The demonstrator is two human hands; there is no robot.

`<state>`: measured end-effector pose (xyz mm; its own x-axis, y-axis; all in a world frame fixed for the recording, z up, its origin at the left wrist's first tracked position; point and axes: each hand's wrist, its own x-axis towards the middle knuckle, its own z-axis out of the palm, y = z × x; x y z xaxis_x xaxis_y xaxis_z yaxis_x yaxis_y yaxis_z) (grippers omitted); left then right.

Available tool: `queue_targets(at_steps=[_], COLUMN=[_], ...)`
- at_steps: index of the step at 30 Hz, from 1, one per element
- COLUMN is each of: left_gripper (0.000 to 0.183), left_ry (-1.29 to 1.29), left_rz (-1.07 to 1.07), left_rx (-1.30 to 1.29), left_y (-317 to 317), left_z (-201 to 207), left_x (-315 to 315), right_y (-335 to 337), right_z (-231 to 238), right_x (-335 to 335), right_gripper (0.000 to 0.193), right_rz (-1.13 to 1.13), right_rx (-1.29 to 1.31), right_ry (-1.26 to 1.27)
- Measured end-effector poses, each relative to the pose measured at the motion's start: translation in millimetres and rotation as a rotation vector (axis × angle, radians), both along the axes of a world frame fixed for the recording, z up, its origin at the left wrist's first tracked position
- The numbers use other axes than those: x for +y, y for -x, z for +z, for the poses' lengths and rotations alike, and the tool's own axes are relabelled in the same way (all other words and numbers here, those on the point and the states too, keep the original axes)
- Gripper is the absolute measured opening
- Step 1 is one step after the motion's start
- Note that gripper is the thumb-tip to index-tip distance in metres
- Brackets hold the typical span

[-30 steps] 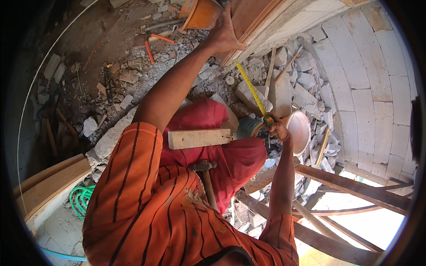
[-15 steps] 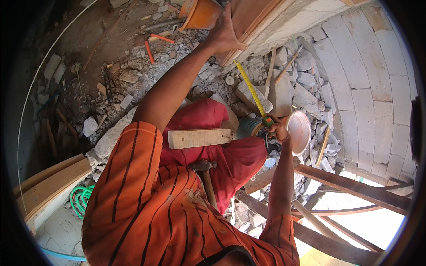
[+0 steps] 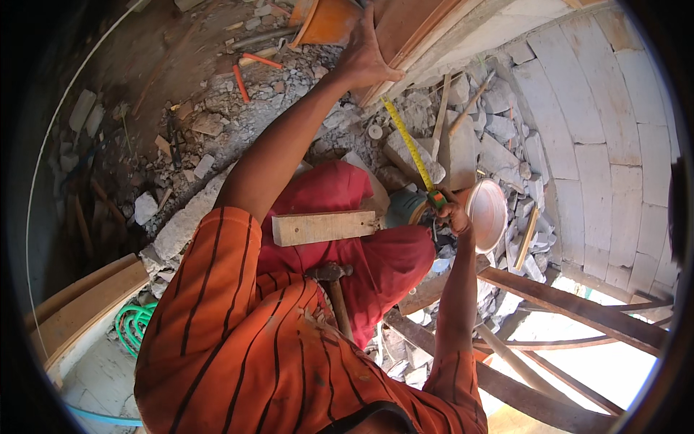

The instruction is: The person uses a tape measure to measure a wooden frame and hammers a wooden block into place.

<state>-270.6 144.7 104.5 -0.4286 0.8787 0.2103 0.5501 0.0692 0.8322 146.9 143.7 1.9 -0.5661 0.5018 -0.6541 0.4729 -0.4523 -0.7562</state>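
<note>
My left hand [image 3: 365, 59] grips the edge of a brown wooden frame [image 3: 412, 27] at the top, thumb along its side, fingertips partly hidden. In my right hand [image 3: 454, 214] is a tape measure [image 3: 437, 197] with a green and orange case. Its yellow blade slants up and left, its tip near the lower end of the frame. A short wooden block [image 3: 318, 228] lies across my red-clad thighs. A hammer [image 3: 335, 289] rests against my lap, its head up.
Broken concrete and rubble [image 3: 495, 155] surround me. A round pale dish [image 3: 487, 215] and a bluish bucket [image 3: 403, 208] stand by my right hand. An orange bucket [image 3: 325, 25] is at the top. A pale block wall [image 3: 596, 116] rises right; wooden beams [image 3: 571, 307] cross lower right.
Both hands keep their places, and the tape's blade stays extended toward the frame. My left upper arm and sleeve have shifted slightly.
</note>
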Motion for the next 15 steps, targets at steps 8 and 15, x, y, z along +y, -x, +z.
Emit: queue_targets(at_steps=[8, 15], left_gripper=[0.131, 0.085], left_ry=[-0.165, 0.063], left_rz=[0.079, 0.372], left_rx=[0.041, -0.296], left_y=[-13.6, -68.0], left_z=[-45.8, -177.7], left_x=[0.1, -45.6], right_y=[8.9, 9.4], right_z=[12.1, 12.8], right_x=[-6.1, -7.2], right_gripper=[0.076, 0.074], right_rz=[-0.013, 0.0], right_rx=[-0.035, -0.034], right_ry=[-0.054, -0.075])
